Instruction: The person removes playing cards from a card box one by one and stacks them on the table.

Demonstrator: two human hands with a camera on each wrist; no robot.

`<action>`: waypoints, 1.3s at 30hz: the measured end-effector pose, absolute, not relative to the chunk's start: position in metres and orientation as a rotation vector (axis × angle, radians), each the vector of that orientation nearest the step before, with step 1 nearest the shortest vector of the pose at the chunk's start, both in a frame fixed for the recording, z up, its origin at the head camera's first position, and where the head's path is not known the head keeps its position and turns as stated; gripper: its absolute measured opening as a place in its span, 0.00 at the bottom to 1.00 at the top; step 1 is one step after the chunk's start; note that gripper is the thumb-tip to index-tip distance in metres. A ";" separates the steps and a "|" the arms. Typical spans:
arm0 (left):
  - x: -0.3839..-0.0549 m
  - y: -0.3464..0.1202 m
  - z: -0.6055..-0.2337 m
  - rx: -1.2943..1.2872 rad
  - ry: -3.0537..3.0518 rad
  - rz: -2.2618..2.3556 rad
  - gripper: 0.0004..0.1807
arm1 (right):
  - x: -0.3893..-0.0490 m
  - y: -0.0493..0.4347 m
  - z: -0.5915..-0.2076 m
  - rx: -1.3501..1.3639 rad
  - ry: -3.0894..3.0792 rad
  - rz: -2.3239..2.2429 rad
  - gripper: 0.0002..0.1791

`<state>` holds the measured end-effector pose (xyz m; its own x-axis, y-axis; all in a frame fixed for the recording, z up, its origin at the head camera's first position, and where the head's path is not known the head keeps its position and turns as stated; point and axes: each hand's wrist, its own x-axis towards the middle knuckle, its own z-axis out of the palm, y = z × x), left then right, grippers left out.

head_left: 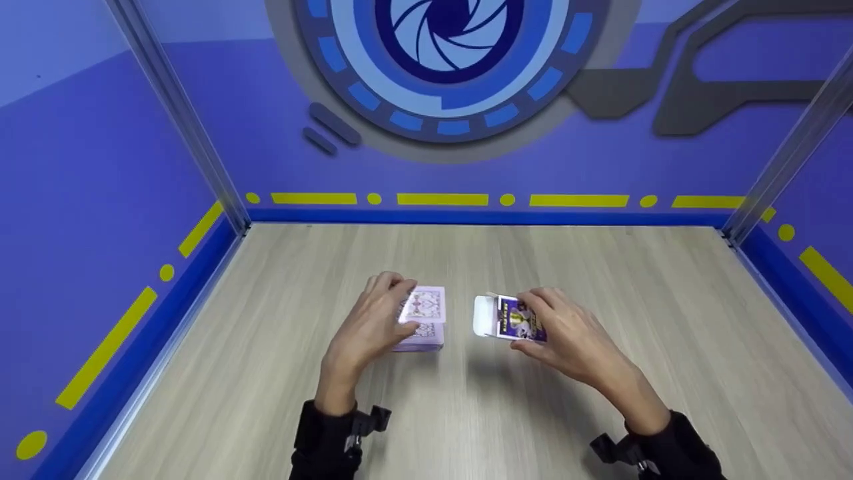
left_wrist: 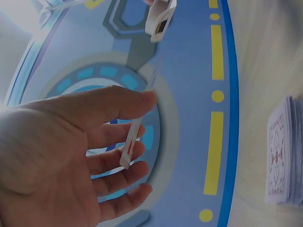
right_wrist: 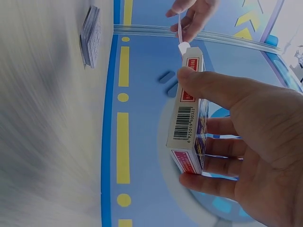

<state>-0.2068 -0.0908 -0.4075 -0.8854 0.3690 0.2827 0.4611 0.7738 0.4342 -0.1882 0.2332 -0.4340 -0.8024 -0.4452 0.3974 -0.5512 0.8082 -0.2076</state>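
Note:
My left hand (head_left: 370, 323) pinches a thin patterned playing card (head_left: 428, 304) between thumb and fingers. Seen nearly edge-on in the left wrist view, the card (left_wrist: 131, 144) is raised off the table. Below it a deck of cards (head_left: 426, 340) lies stacked on the table, its upper part overlapped by the card in the head view. The right hand (head_left: 570, 330) grips a small card box (head_left: 523, 320) by its sides, above the table. Its white end flap (head_left: 484, 317) stands open towards the left hand. A barcode shows on one narrow side of the box (right_wrist: 183, 123).
The light wood-grain table (head_left: 460, 413) is bordered by a blue back wall (head_left: 413, 180) and side walls with yellow markings. Metal posts (head_left: 200, 147) stand at the rear corners. Both wrists wear black straps (head_left: 326, 433) with small mounts.

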 end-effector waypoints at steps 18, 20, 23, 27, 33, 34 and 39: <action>-0.231 -0.094 -0.448 -0.432 -3.028 -0.947 0.35 | -0.191 0.235 -0.433 0.772 -2.667 0.465 0.37; -0.233 -0.093 -0.453 -0.426 -3.037 -0.956 0.35 | -0.190 0.235 -0.434 0.775 -2.669 0.462 0.37; -0.235 -0.091 -0.460 -0.409 -3.046 -0.968 0.34 | -0.190 0.234 -0.434 0.778 -2.672 0.461 0.37; -0.239 -0.089 -0.467 -0.382 -3.072 -0.968 0.35 | -0.190 0.234 -0.435 0.772 -2.678 0.454 0.38; -0.242 -0.086 -0.472 -0.368 -3.104 -0.958 0.36 | -0.189 0.234 -0.435 0.769 -2.680 0.446 0.38; -0.242 -0.085 -0.473 -0.370 -3.106 -0.955 0.36 | -0.189 0.234 -0.435 0.769 -2.680 0.448 0.38; -0.243 -0.085 -0.478 -0.375 -3.125 -0.939 0.35 | -0.188 0.234 -0.436 0.768 -2.698 0.452 0.38</action>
